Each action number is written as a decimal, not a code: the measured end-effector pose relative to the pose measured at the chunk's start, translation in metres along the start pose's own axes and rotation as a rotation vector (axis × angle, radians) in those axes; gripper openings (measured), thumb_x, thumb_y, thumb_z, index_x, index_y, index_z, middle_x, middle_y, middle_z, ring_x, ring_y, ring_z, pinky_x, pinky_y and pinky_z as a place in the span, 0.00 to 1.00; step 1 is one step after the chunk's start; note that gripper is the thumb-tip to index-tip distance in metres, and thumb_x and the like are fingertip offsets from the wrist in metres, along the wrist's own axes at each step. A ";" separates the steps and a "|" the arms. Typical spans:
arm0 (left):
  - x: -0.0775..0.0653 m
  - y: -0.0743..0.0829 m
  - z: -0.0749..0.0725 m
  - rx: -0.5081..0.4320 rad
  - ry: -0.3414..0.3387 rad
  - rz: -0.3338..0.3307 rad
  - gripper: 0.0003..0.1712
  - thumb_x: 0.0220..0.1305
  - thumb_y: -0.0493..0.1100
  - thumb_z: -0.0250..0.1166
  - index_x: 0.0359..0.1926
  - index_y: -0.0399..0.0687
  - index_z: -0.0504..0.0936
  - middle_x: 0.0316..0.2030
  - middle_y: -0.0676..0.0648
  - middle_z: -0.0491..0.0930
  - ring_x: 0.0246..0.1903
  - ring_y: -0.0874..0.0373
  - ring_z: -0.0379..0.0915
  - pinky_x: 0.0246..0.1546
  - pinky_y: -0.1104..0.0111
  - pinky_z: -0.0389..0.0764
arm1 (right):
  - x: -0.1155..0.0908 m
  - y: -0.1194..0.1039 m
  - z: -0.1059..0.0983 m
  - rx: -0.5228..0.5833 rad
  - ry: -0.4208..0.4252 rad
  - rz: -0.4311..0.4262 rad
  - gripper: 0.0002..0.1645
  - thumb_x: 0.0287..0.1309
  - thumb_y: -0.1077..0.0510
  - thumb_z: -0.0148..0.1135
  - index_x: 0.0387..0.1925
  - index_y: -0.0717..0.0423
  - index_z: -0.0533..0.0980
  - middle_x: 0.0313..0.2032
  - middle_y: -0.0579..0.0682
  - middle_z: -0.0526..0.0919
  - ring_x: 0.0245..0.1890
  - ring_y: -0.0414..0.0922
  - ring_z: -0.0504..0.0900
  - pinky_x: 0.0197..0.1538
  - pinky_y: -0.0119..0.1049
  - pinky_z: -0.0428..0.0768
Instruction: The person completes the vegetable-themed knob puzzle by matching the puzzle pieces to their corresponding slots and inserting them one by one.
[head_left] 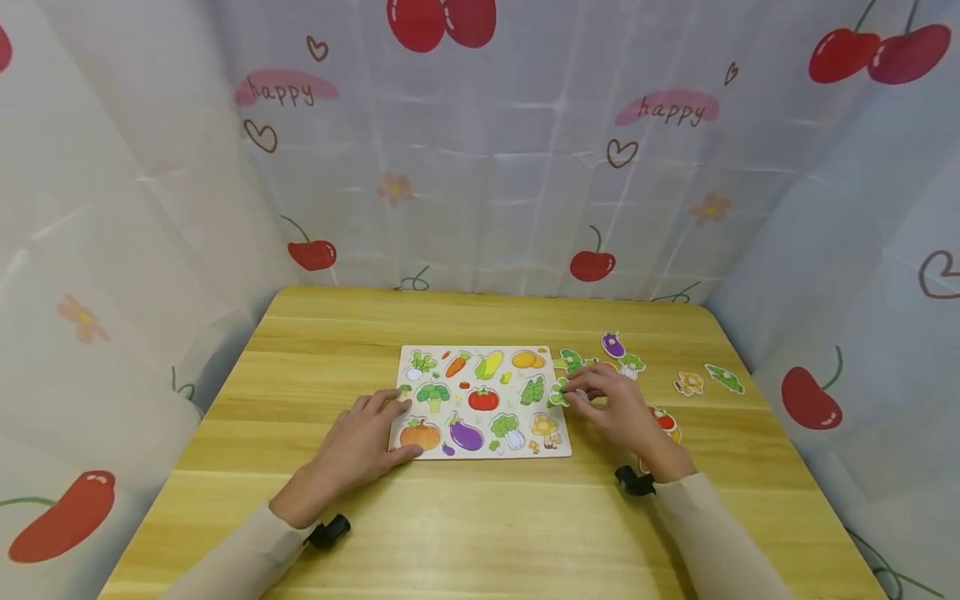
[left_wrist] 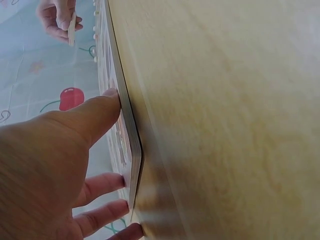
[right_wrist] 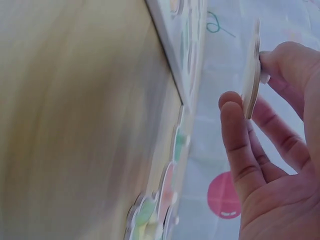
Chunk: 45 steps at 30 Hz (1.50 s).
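Observation:
In the head view a flat vegetable puzzle board [head_left: 463, 407] lies on the table, printed with carrot, corn, tomato, broccoli, eggplant and others. My left hand [head_left: 358, 443] rests at its left front corner, fingers spread along the left side and thumb on the front edge; the left wrist view shows the thumb [left_wrist: 102, 112] touching that edge. Just off the board's right side, my right hand [head_left: 617, 410] pinches a thin wooden puzzle piece [right_wrist: 251, 75] by its edges, tilted up above the table. Its head-view side shows green leaves [head_left: 557, 393]; the fingers cover much of the rest.
Loose pieces lie right of the board: an eggplant piece [head_left: 612, 344], a bok choy piece [head_left: 632, 365], a mushroom piece [head_left: 689, 383], a pea pod piece [head_left: 724, 378] and a tomato piece [head_left: 663, 419] partly behind the right hand. Cherry-printed curtains [head_left: 480, 208] surround the wooden table [head_left: 480, 533].

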<state>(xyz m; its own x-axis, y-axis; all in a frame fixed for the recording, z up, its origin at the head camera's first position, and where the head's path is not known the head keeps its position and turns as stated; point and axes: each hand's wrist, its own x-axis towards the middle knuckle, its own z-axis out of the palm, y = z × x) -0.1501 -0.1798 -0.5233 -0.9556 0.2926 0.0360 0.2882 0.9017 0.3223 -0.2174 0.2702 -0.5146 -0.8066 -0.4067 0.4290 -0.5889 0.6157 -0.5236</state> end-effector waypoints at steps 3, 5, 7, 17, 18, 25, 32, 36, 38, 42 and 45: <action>0.000 -0.001 0.001 0.005 0.002 -0.003 0.48 0.72 0.68 0.81 0.81 0.47 0.82 0.83 0.39 0.75 0.77 0.32 0.75 0.67 0.33 0.84 | 0.005 -0.004 0.004 0.019 -0.003 -0.003 0.05 0.73 0.65 0.80 0.46 0.53 0.94 0.55 0.58 0.94 0.50 0.52 0.93 0.49 0.43 0.97; 0.000 -0.002 0.002 0.009 0.006 -0.002 0.48 0.72 0.68 0.81 0.81 0.47 0.82 0.83 0.39 0.75 0.77 0.32 0.75 0.67 0.33 0.84 | 0.008 -0.006 0.006 0.025 -0.011 -0.002 0.05 0.74 0.64 0.80 0.46 0.53 0.95 0.56 0.59 0.93 0.48 0.52 0.93 0.49 0.45 0.97; 0.000 -0.002 0.002 0.011 0.006 -0.004 0.48 0.72 0.69 0.81 0.81 0.47 0.82 0.83 0.39 0.75 0.77 0.32 0.75 0.67 0.33 0.84 | 0.011 -0.008 0.008 0.030 -0.019 -0.003 0.05 0.74 0.64 0.80 0.47 0.53 0.95 0.56 0.58 0.93 0.47 0.51 0.94 0.49 0.46 0.97; 0.000 0.000 0.002 0.015 0.000 -0.009 0.48 0.72 0.68 0.81 0.81 0.47 0.83 0.83 0.39 0.76 0.77 0.32 0.75 0.68 0.33 0.84 | 0.025 -0.021 0.015 0.033 -0.058 0.014 0.07 0.73 0.63 0.80 0.49 0.53 0.94 0.57 0.54 0.94 0.53 0.52 0.96 0.53 0.46 0.97; 0.000 0.000 0.002 0.014 -0.001 -0.008 0.48 0.72 0.68 0.81 0.81 0.47 0.83 0.83 0.39 0.76 0.77 0.32 0.75 0.68 0.33 0.84 | 0.026 -0.022 0.015 0.033 -0.062 0.017 0.07 0.74 0.63 0.79 0.49 0.53 0.94 0.57 0.54 0.94 0.53 0.53 0.96 0.54 0.46 0.97; 0.001 0.002 0.000 -0.001 -0.006 -0.006 0.48 0.72 0.68 0.81 0.81 0.47 0.82 0.83 0.39 0.75 0.78 0.32 0.75 0.69 0.33 0.83 | 0.037 -0.032 0.022 0.072 -0.065 0.009 0.09 0.76 0.65 0.77 0.53 0.54 0.94 0.57 0.54 0.94 0.54 0.53 0.95 0.56 0.48 0.97; 0.001 0.001 0.000 0.002 0.003 -0.006 0.47 0.72 0.68 0.81 0.81 0.47 0.83 0.83 0.39 0.76 0.78 0.32 0.75 0.68 0.33 0.84 | 0.051 -0.045 0.034 0.103 -0.068 -0.001 0.10 0.77 0.65 0.76 0.55 0.56 0.93 0.61 0.56 0.92 0.52 0.53 0.95 0.56 0.46 0.97; 0.000 0.001 -0.001 0.001 0.004 -0.002 0.47 0.72 0.68 0.81 0.81 0.47 0.83 0.82 0.39 0.76 0.77 0.32 0.75 0.68 0.33 0.84 | 0.059 -0.054 0.041 0.104 -0.070 0.011 0.09 0.78 0.63 0.76 0.55 0.56 0.92 0.62 0.57 0.91 0.49 0.51 0.96 0.54 0.45 0.97; 0.000 0.001 -0.001 -0.001 0.002 -0.002 0.47 0.72 0.68 0.81 0.81 0.47 0.83 0.83 0.39 0.76 0.78 0.32 0.75 0.68 0.33 0.84 | 0.063 -0.058 0.044 0.111 -0.073 0.006 0.09 0.79 0.63 0.76 0.55 0.57 0.92 0.63 0.59 0.90 0.47 0.51 0.96 0.53 0.44 0.97; 0.000 0.002 -0.002 -0.005 -0.002 0.000 0.47 0.71 0.68 0.82 0.80 0.46 0.83 0.82 0.39 0.76 0.77 0.32 0.76 0.67 0.33 0.84 | 0.072 -0.065 0.053 0.126 -0.076 0.005 0.09 0.78 0.62 0.76 0.54 0.57 0.92 0.65 0.61 0.90 0.45 0.50 0.96 0.52 0.44 0.97; 0.000 0.002 -0.002 -0.007 -0.001 0.002 0.47 0.71 0.67 0.82 0.80 0.46 0.83 0.82 0.39 0.76 0.77 0.32 0.76 0.67 0.33 0.84 | 0.077 -0.068 0.061 0.109 -0.067 0.022 0.09 0.77 0.60 0.78 0.54 0.54 0.92 0.66 0.59 0.91 0.45 0.48 0.94 0.53 0.43 0.97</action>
<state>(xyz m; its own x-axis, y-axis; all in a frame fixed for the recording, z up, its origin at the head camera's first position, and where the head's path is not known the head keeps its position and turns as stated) -0.1498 -0.1781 -0.5208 -0.9548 0.2952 0.0354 0.2900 0.8987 0.3291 -0.2426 0.1557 -0.4904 -0.8190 -0.4401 0.3682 -0.5699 0.5493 -0.6111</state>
